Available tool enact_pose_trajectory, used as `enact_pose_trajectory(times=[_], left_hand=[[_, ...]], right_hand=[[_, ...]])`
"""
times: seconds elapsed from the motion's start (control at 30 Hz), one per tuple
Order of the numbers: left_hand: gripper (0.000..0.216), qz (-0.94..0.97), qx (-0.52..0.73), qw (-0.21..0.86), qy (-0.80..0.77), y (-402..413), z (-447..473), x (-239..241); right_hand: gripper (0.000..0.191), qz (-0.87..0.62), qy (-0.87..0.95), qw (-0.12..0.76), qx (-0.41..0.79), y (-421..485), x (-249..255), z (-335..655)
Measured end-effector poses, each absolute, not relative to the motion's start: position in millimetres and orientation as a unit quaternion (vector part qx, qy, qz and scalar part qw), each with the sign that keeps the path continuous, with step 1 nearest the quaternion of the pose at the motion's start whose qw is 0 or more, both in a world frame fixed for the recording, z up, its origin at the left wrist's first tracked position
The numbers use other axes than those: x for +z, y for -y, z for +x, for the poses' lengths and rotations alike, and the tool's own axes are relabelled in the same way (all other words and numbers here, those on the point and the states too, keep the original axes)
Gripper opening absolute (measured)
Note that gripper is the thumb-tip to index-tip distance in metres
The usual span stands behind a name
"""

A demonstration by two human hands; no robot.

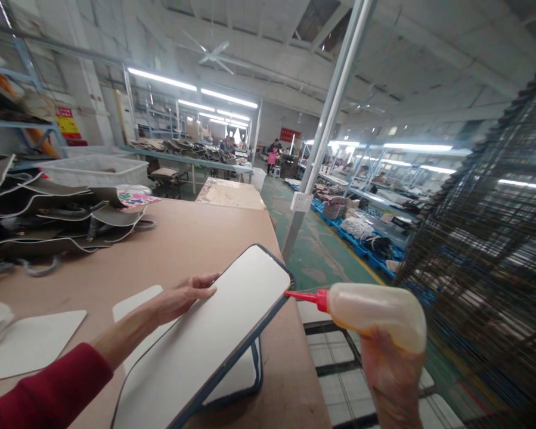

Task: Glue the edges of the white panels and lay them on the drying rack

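My left hand (189,296) grips the far-left edge of a white panel (214,333) with a dark blue rim, thumb on its face. The panel is tilted above the table. In my right hand (390,363) is a squeeze glue bottle (377,313), translucent, with amber liquid inside. Its red nozzle (301,296) points left, with the tip at the panel's right rim near the upper corner. Beneath this panel lies another rimmed panel (234,381), partly hidden. A plain white board (138,301) rests behind my left forearm.
Grey bag pieces (62,217) with white edges are heaped on the table (182,232) at the left. Another white board (39,339) lies nearer. A metal post (315,155) rises past the table's right edge; stacked wire racks (486,220) stand at far right. People work in the distance.
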State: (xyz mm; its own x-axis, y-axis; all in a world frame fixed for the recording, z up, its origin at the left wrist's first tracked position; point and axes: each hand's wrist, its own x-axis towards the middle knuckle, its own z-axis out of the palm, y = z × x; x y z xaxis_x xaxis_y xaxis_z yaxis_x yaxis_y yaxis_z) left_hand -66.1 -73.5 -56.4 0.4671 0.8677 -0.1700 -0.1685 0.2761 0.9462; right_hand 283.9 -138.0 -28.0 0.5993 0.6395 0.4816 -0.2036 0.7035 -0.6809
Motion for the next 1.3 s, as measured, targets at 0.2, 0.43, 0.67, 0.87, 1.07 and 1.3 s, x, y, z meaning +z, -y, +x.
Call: enact_pose_trajectory(times=[0.2, 0.43, 0.67, 0.87, 1.07, 1.3], left_hand=[[0.059, 0.471, 0.374, 0.709, -0.368, 78, -66, -62], [0.057, 0.478, 0.370, 0.714, -0.352, 80, -70, -68], [0.056, 0.483, 0.371, 0.701, -0.370, 82, -75, -70], [0.057, 0.482, 0.371, 0.708, -0.359, 85, -78, -73], [0.059, 0.461, 0.376, 0.714, -0.368, 88, -76, -69], [0.061, 0.447, 0.391, 0.716, -0.368, 90, -76, -67]], right_hand=[[0.050, -0.286, 0.382, 0.841, 0.254, 137, -31, 278], [0.048, -0.287, 0.395, 0.833, 0.261, 136, -32, 275], [0.038, -0.278, 0.391, 0.838, 0.258, 133, -22, 271], [0.041, -0.293, 0.404, 0.828, 0.256, 127, -29, 270], [0.042, -0.308, 0.395, 0.823, 0.268, 131, -33, 267], [0.039, -0.308, 0.394, 0.816, 0.290, 137, -32, 263]])
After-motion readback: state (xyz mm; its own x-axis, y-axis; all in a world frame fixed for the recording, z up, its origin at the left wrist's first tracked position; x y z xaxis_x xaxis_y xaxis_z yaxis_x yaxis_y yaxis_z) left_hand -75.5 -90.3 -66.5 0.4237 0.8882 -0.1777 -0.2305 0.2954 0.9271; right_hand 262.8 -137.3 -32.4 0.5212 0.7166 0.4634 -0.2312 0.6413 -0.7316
